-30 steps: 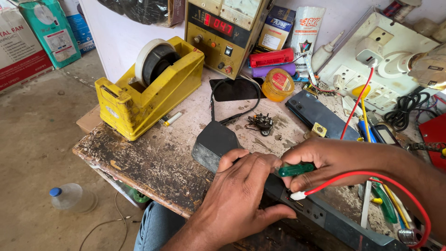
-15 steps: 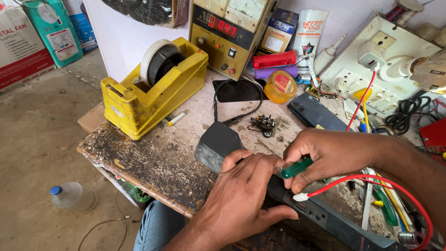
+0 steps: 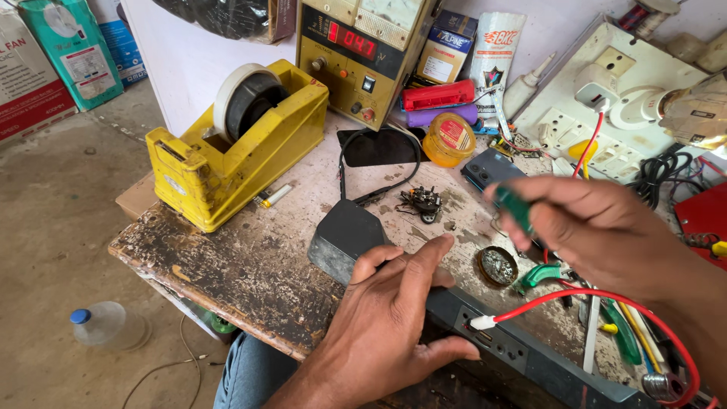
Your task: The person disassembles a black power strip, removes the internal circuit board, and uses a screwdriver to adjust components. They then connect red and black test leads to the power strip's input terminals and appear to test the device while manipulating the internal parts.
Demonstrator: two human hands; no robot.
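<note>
Head view, looking down on a scarred wooden workbench (image 3: 227, 265). At six o'clock the left hand (image 3: 394, 318) lies flat, fingers spread and released, pressing on a long dark grey device casing (image 3: 344, 235) that runs from the centre toward five o'clock. At three o'clock the right hand (image 3: 598, 220) is raised clear of the casing, its fingers clenched on a green-handled screwdriver (image 3: 515, 206), blurred. A red wire (image 3: 591, 299) with a white tip touches the casing's side near the left thumb and loops away to four o'clock. Just beside the casing sits a small round tin (image 3: 497, 266). At ten o'clock stands a yellow tape dispenser (image 3: 235, 144); at twelve o'clock, a yellow bench power supply (image 3: 356, 53) with a red lit display; at two o'clock, a white switchboard (image 3: 606, 106). A clear plastic bottle (image 3: 106, 326) lies on the floor at eight o'clock.
</note>
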